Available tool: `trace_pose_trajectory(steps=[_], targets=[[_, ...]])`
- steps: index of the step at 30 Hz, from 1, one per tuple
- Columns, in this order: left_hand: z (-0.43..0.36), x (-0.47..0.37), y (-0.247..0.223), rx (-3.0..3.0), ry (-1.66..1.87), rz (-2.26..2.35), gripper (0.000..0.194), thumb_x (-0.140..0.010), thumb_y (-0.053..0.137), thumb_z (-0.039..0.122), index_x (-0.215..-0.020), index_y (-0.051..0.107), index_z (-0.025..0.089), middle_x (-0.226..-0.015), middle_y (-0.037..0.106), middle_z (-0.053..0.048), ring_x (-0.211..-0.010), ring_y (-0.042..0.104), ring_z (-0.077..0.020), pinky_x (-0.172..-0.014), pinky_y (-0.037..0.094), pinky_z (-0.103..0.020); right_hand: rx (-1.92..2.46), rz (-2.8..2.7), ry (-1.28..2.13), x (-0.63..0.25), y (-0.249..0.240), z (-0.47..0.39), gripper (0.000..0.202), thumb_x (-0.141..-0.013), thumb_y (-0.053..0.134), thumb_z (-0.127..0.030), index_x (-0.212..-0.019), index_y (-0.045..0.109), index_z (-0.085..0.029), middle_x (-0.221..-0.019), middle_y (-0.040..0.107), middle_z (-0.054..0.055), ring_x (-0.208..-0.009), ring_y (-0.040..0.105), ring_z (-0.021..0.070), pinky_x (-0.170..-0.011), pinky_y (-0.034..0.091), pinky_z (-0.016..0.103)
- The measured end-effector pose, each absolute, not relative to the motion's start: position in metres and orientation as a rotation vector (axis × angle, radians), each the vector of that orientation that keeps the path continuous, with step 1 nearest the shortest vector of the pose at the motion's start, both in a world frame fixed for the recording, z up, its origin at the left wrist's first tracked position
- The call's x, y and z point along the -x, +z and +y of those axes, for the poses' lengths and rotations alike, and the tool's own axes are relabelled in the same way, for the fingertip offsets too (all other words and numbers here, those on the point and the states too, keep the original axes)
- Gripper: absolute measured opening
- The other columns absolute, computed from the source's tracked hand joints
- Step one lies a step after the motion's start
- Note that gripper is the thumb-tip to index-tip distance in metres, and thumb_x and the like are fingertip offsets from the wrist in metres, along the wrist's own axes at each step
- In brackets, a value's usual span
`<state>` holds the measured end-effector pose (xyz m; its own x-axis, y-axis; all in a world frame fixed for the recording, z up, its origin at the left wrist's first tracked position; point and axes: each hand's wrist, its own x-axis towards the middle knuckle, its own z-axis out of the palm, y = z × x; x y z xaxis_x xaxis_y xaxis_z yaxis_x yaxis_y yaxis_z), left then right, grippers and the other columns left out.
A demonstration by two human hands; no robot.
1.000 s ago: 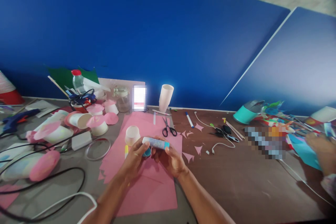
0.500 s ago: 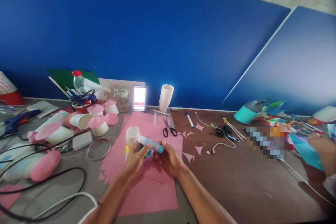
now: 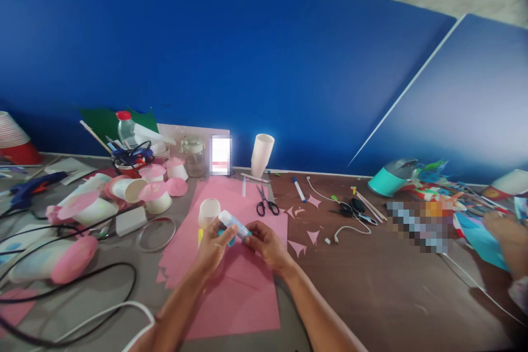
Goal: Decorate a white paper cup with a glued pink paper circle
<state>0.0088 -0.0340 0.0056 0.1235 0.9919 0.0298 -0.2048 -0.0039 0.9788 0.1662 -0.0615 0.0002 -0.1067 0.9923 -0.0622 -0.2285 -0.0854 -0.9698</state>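
Observation:
A white and light-blue glue stick [image 3: 234, 224] is held slantwise over the pink paper [image 3: 243, 302]. My left hand [image 3: 214, 245] is closed round its upper end, thumb along the side. A teal round piece [image 3: 229, 240], perhaps its cap, shows under the left thumb. My right hand [image 3: 264, 243] pinches the lower right end of the stick, its fingertips partly covering it. Just beyond my left hand a white paper cup [image 3: 209, 212] stands on the paper. Black-handled scissors [image 3: 267, 206] lie on the paper beyond my right hand.
Pink-topped cups [image 3: 154, 198], black cables [image 3: 82, 269] and a blue glue gun [image 3: 35, 190] crowd the left. A stack of cups [image 3: 263, 155] stands at the back. Pink scraps [image 3: 297, 247] and a marker [image 3: 299, 189] lie right. Another person's hand [image 3: 505, 239] is at far right.
My right hand's fingers have shifted to cover the lower end of the glue stick, where its teal tip showed before. The stick now tilts more steeply.

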Motion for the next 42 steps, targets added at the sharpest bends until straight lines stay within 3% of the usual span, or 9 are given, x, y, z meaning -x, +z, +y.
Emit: trace_pose_trajectory(steps=[5, 9, 12, 19, 23, 26, 33, 39, 42], targets=[[-0.036, -0.011, 0.013, -1.153, 1.242, 1.027, 0.029, -0.067, 0.076, 0.041, -0.064, 0.058, 0.017, -0.056, 0.049, 0.004, -0.053, 0.042, -0.0093, -0.05, 0.035, -0.023, 0.989, -1.088, 1.504, -0.168, -0.001, -0.062, 0.049, -0.072, 0.072, -0.061, -0.087, 0.062, -0.015, -0.062, 0.063, -0.001, -0.047, 0.055, 0.0107, -0.043, 0.042, 0.022], [-0.038, -0.009, 0.016, -1.195, 1.221, 1.011, 0.027, -0.07, 0.074, 0.04, -0.065, 0.06, 0.017, -0.057, 0.051, 0.004, -0.053, 0.044, -0.0099, -0.051, 0.036, -0.023, 0.943, -1.072, 1.743, -0.17, 0.0, -0.062, 0.055, -0.073, 0.065, -0.069, -0.082, 0.058, -0.015, -0.057, 0.063, 0.001, -0.039, 0.054, 0.0121, -0.036, 0.036, 0.022], [-0.039, -0.009, 0.018, -1.216, 1.202, 1.004, 0.027, -0.071, 0.074, 0.039, -0.065, 0.058, 0.017, -0.057, 0.049, 0.004, -0.053, 0.043, -0.0092, -0.051, 0.036, -0.023, 1.063, -1.132, 1.657, -0.169, 0.002, -0.064, 0.049, -0.07, 0.07, -0.063, -0.078, 0.054, -0.018, -0.056, 0.061, -0.001, -0.042, 0.053, 0.0111, -0.042, 0.034, 0.021], [-0.038, -0.012, 0.014, -1.136, 1.239, 0.975, 0.027, -0.067, 0.076, 0.038, -0.067, 0.059, 0.017, -0.058, 0.05, 0.005, -0.053, 0.044, -0.009, -0.051, 0.036, -0.022, 1.403, -1.568, 0.723, -0.168, 0.01, -0.072, 0.027, -0.075, 0.072, -0.042, -0.084, 0.059, -0.02, -0.067, 0.055, -0.002, -0.061, 0.046, 0.0135, -0.058, 0.035, 0.026], [-0.037, -0.009, 0.012, -1.15, 1.232, 0.999, 0.026, -0.068, 0.076, 0.037, -0.067, 0.059, 0.017, -0.058, 0.05, 0.005, -0.054, 0.044, -0.0093, -0.051, 0.036, -0.022, 1.279, -1.583, 1.084, -0.176, 0.018, -0.07, 0.036, -0.081, 0.061, -0.054, -0.089, 0.06, -0.019, -0.064, 0.054, -0.002, -0.057, 0.047, 0.0125, -0.055, 0.036, 0.025], [-0.037, -0.008, 0.014, -1.162, 1.234, 1.001, 0.026, -0.068, 0.076, 0.038, -0.067, 0.059, 0.017, -0.059, 0.05, 0.004, -0.055, 0.044, -0.0094, -0.051, 0.036, -0.022, 1.211, -1.577, 1.356, -0.178, 0.022, -0.07, 0.039, -0.086, 0.052, -0.056, -0.08, 0.058, -0.018, -0.06, 0.058, -0.001, -0.051, 0.046, 0.0116, -0.051, 0.035, 0.025], [-0.038, -0.011, 0.015, -1.155, 1.246, 1.002, 0.029, -0.066, 0.076, 0.04, -0.066, 0.057, 0.018, -0.059, 0.049, 0.005, -0.054, 0.044, -0.01, -0.052, 0.037, -0.024, 1.387, -1.72, 0.511, -0.17, 0.014, -0.074, 0.018, -0.078, 0.07, -0.036, -0.081, 0.062, -0.02, -0.067, 0.06, 0.001, -0.062, 0.051, 0.0164, -0.065, 0.038, 0.03], [-0.037, -0.01, 0.009, -1.181, 1.229, 1.01, 0.025, -0.071, 0.074, 0.038, -0.068, 0.058, 0.018, -0.06, 0.049, 0.004, -0.055, 0.044, -0.0098, -0.053, 0.037, -0.023, 1.272, -1.703, 0.963, -0.178, 0.021, -0.07, 0.022, -0.088, 0.058, -0.041, -0.085, 0.066, -0.021, -0.068, 0.059, 0.0, -0.06, 0.05, 0.0143, -0.056, 0.036, 0.026], [-0.037, -0.01, 0.006, -1.19, 1.238, 1.008, 0.025, -0.072, 0.073, 0.037, -0.069, 0.057, 0.018, -0.062, 0.049, 0.004, -0.057, 0.044, -0.0097, -0.053, 0.037, -0.023, 1.343, -1.77, 0.76, -0.175, 0.018, -0.07, 0.018, -0.084, 0.063, -0.035, -0.076, 0.064, -0.019, -0.065, 0.057, -0.001, -0.06, 0.05, 0.0146, -0.062, 0.036, 0.028]])
